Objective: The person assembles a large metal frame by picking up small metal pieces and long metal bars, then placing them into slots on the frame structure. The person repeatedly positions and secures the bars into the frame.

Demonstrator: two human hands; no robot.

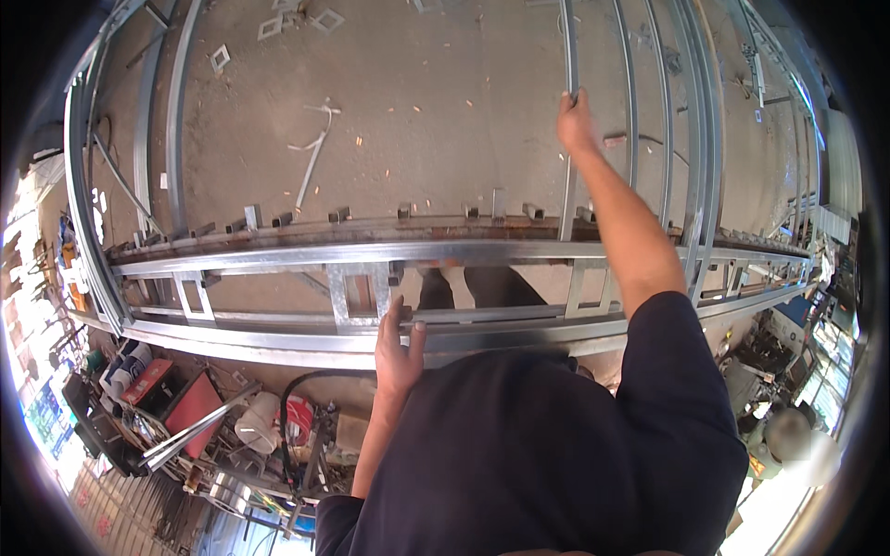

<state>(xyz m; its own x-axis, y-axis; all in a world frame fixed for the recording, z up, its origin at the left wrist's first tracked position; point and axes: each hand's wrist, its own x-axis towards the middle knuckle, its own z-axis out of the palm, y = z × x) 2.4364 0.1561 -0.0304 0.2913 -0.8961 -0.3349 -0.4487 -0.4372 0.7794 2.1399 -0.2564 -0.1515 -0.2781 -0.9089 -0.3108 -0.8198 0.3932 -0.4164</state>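
Note:
Reaching far forward, my right hand [576, 122] is closed around a long square metal tube [568, 46]. The tube's near end comes down by the long front rail [445, 251] of a metal frame. My left hand [400, 350] is close to my body with the fingers up and the thumb apart, over the lower rail [260, 337]. Nothing shows in it, and whether it touches the rail is unclear. Just ahead of it, a flat galvanized plate bracket [341, 295] spans between the rails. A rectangular bracket [195, 296] sits farther left.
More long tubes [666, 120] lie right of my right arm. Short tube stubs [404, 211] line the far beam. Offcuts [219, 59] and scraps lie on the concrete floor [482, 120]. A white bucket [258, 423] and clutter stand lower left. Another person [788, 440] is lower right.

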